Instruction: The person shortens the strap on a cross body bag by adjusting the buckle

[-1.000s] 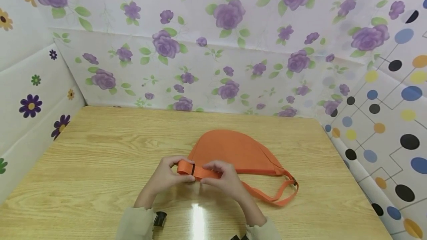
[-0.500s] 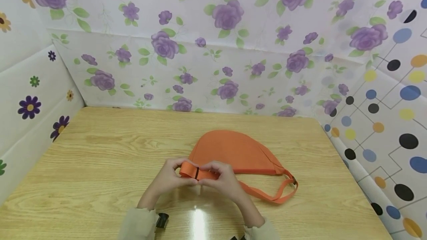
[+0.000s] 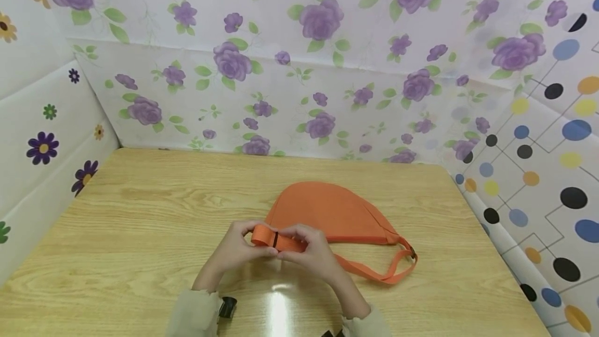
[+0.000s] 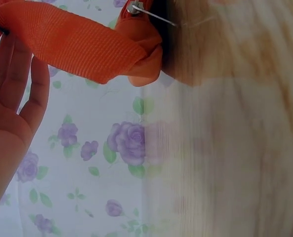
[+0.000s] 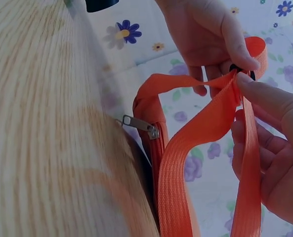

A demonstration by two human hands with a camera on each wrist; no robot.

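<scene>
Both hands are on the orange strap (image 3: pixel 291 244), near edge of the bag, raised off the counter (image 3: pixel 140 212). Left hand (image 3: pixel 235 249) pinches the webbing between thumb and fingers at the black slider (image 3: pixel 275 240), folded end loop sticking out on its side; right hand (image 3: pixel 316 255) pinches the strap just right of the slider, thumbtips close together. Reads as a two-sided hold: one hand steadies the slider while the other controls the webbing, so it can't twist or slip. Orange bag (image 3: pixel 325 211) lies on the counter behind the hands, curved edge away, zipper (image 3: pixel 357 240) toward the person; probably left down so its weight anchors the strap's attached end. Right-wrist view shows separate webbing runs below the pinch, zip pull (image 5: pixel 136 123) hanging clear. Slack loops to the right, second buckle (image 3: pixel 413 253) well apart from the fingers.
</scene>
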